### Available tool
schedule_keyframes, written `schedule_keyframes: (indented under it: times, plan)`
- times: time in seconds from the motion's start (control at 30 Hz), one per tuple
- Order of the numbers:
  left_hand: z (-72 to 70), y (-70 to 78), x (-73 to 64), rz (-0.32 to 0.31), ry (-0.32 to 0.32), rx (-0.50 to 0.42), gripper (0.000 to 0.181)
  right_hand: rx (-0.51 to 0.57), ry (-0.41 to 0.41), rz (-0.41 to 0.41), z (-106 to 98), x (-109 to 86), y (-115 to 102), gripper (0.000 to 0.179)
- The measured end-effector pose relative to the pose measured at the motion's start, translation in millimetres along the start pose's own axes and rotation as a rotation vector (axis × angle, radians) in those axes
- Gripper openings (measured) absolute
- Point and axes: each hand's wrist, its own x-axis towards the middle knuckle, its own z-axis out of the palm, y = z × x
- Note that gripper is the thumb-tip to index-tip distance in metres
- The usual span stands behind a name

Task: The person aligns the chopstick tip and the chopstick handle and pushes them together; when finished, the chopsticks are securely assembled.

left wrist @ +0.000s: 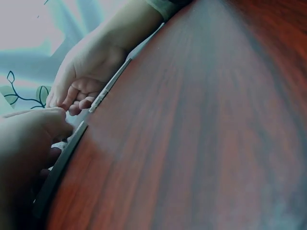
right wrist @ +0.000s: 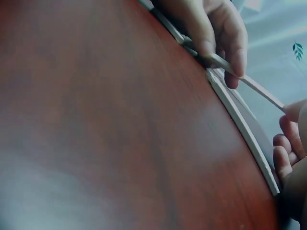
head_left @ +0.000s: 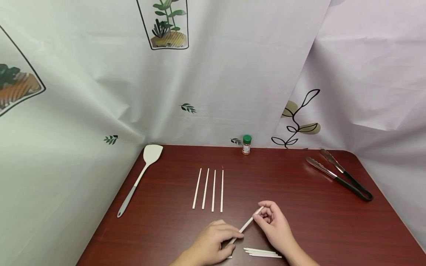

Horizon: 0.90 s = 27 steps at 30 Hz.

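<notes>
Both hands hold one thin white stick point(head_left: 247, 224) slantwise above the near part of the table. My left hand point(head_left: 216, 242) pinches its lower part between thumb and fingers, as the right wrist view also shows. At the upper end, my right hand point(head_left: 275, 226) pinches the stick with thumb and fingertips. A small bunch of white sticks point(head_left: 263, 253) lies beside the right wrist, close to the near edge. Farther back, several white sticks point(head_left: 213, 192) lie spaced apart in an upright row. Part of another stick shows below the left thumb, mostly hidden by the hand.
A white spatula point(head_left: 152, 154) with a grey handle lies along the left side of the dark red table point(head_left: 159, 229). Black-handled tongs point(head_left: 349, 183) lie spread at the right. A green-capped spice jar point(head_left: 246, 145) stands at the back edge, before a patterned cloth point(head_left: 233, 74).
</notes>
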Motion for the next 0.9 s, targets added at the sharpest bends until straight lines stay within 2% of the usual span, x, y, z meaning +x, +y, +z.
schedule_keyframes:
  times: [0.17, 0.33, 0.43, 0.5, 0.67, 0.9]
  plan:
    - [-4.5, 0.2, -0.8, -0.019, -0.128, 0.004, 0.062, -0.032, -0.026, 0.075, -1.6, 15.5, 2.8, 0.045]
    - [-4.6, 0.9, 1.5, -0.019, -0.202, 0.083, 0.063, -0.055, -0.033, 0.071, -3.1, 28.3, 5.3, 0.041]
    - [-4.2, 0.8, 2.2, -0.033, -0.200, 0.129, 0.059, -0.064, -0.034, 0.028, -0.4, 34.1, 6.0, 0.041]
    - [-3.8, 0.1, 3.3, -0.042, -0.185, 0.159, 0.058, -0.122, -0.021, -0.002, 1.7, 36.7, 5.7, 0.041]
    - [-1.7, -3.1, 9.8, -0.012, -0.129, 0.262, 0.057, -0.399, -0.022, -0.033, 5.1, 43.3, 1.5, 0.048]
    - [0.6, -7.0, 15.6, 0.008, -0.141, 0.344, 0.053, -0.628, -0.219, 0.055, 12.3, 61.6, -7.5, 0.066]
